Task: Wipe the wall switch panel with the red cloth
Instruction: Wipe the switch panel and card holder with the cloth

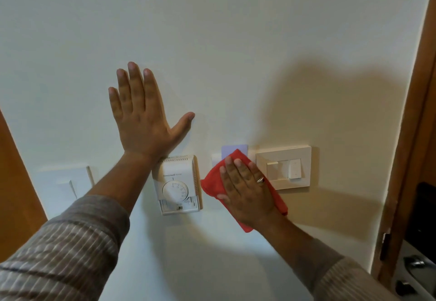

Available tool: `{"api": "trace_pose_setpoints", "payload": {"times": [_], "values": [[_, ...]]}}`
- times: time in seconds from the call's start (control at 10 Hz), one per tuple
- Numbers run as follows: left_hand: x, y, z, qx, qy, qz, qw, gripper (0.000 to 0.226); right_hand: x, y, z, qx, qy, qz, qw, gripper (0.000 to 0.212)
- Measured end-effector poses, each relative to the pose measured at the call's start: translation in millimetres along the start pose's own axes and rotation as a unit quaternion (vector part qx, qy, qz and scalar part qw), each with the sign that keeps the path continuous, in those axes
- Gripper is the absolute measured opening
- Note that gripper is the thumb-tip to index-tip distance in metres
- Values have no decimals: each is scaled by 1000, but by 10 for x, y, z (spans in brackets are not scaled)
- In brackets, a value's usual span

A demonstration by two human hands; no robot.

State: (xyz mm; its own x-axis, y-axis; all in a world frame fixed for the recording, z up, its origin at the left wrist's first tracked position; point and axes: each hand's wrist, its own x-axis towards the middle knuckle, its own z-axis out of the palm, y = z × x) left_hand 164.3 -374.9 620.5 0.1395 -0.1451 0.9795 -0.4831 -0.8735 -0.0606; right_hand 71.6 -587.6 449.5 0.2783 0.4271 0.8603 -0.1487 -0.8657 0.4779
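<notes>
A thermostat (177,185) sits left of the red cloth (213,182), a switch panel (284,167) just right. The right hand (247,189) presses the cloth flat, fingers extended — the left hand (144,116) rests splayed on the wall (236,40).

- the cloth (212,182) is bright red, one plain colour with no pattern.
- the switch panel (283,167), at 3 o'clock from the cloth, is cream, and its rockers are a paler white.
- the thermostat (178,183), at 9 o'clock from the cloth, is white with dark marks on its dial.
- the card (233,149), at 12 o'clock from the cloth, is pale lilac.
- the wall (236,40) is off-white.
- the sleeves (70,253) are grey-brown with thin pale stripes.
- the door frame (415,135) at 3 o'clock is brown wood.
</notes>
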Motion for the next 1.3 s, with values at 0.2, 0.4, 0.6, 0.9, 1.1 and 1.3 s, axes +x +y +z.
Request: {"api": "trace_pose_setpoints", "payload": {"times": [0.2, 0.4, 0.6, 0.9, 1.1, 1.3], "values": [[-10, 0, -23, -3, 0, 3, 1000, 111, -218, 372, -42, -7, 22, -97, 995, 74], [-1, 23, -31, -1, -2, -5, 1000, 111, -268, 234, -5, -28, -15, -54, 998, 77], [-3, 38, -48, -4, -3, -6, 1000, 110, -178, 380, -64, -19, 5, -73, 997, 73], [6, 39, -50, 8, 0, -1, 1000, 110, -70, 262, -46, -3, 3, -144, 990, 65], [13, 52, -47, 8, 3, -2, 1000, 109, 5, 194, -36, 8, 14, -89, 996, 73], [9, 33, -29, 12, 6, 5, 1000, 108, -69, 434, -62, 38, -3, -231, 972, 62]]}}
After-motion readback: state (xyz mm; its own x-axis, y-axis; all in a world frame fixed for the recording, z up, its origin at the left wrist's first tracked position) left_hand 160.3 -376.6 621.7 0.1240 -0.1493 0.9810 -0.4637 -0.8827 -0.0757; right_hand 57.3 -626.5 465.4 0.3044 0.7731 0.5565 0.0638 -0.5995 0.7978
